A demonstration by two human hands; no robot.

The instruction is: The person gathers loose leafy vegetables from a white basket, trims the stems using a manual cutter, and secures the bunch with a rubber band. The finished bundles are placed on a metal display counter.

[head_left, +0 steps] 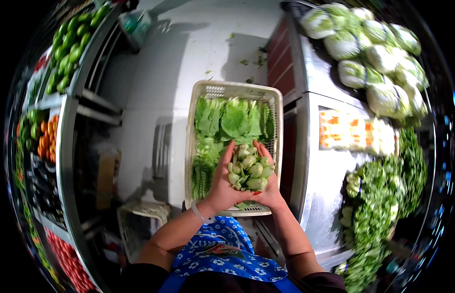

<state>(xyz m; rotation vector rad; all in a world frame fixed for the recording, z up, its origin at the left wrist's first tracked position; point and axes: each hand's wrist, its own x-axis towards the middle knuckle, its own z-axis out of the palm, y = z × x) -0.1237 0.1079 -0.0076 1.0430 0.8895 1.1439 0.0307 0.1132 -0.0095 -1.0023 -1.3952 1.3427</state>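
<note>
My left hand (pixel 221 181) and my right hand (pixel 272 191) are cupped around a bunch of leafy greens (pixel 252 168), one hand on each side. Its pale green stem ends point up toward me, and its leaves are hidden below. I hold it over the near half of a cream plastic crate (pixel 238 87) with slotted walls. Inside the crate, broad-leaved greens (pixel 235 119) lie in a row at the far end. Frillier greens (pixel 202 166) lie along the left side. A pale band circles my left wrist.
On the right, a metal counter (pixel 323 183) bears napa cabbages (pixel 381 58), packs of pale, orange-marked goods (pixel 354 131) and bunched greens (pixel 374 195). The left rack (pixel 66 141) holds green peppers (pixel 71 44), orange vegetables (pixel 48 136) and eggplants (pixel 45 180). Another crate (pixel 139 219) stands on the floor.
</note>
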